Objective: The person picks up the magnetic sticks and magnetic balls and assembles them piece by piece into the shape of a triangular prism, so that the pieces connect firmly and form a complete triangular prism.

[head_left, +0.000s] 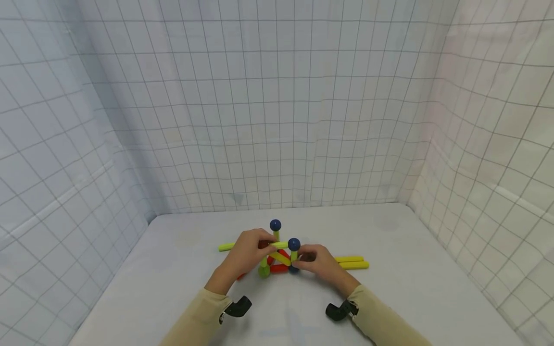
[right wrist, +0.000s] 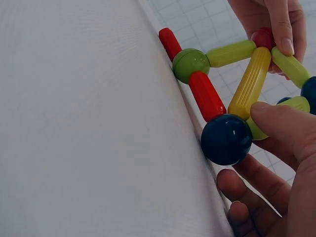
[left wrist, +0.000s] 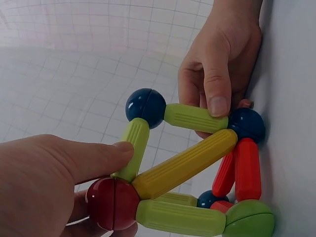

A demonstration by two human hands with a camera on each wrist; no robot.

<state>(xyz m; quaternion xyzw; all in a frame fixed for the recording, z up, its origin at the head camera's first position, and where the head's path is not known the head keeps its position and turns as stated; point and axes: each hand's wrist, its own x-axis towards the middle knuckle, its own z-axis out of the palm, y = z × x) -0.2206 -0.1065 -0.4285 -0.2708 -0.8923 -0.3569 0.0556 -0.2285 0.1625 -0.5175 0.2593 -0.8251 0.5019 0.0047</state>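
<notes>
Your stick-and-ball frame [head_left: 281, 259] stands on the white desk [head_left: 151, 288], about midway between the left and right edges and nearer the back edge than the front. Your left hand [head_left: 250, 250] holds its upper left corner, thumb laid on the top light green stick [left wrist: 134, 145] and fingers around the red ball [left wrist: 112, 203]. That stick runs across to the upper blue ball [head_left: 294, 244]. Your right hand [head_left: 322, 263] pinches the upright light green stick [left wrist: 190, 117] under that ball, close above the lower blue ball [right wrist: 226, 139]; its other fingers are spread loosely beside that ball. A yellow stick [left wrist: 185, 165] slants from the red ball down to the lower blue ball, and a red stick [right wrist: 207, 96] joins the latter to the green ball [right wrist: 191, 65] at the lower left. Behind, the back blue ball [head_left: 275, 225] tops another light green upright. Toward the desk's right edge, just beyond your right hand, lie two yellow sticks [head_left: 356, 265]; left of your left hand, a further light green stick [head_left: 226, 247] shows partly.
</notes>
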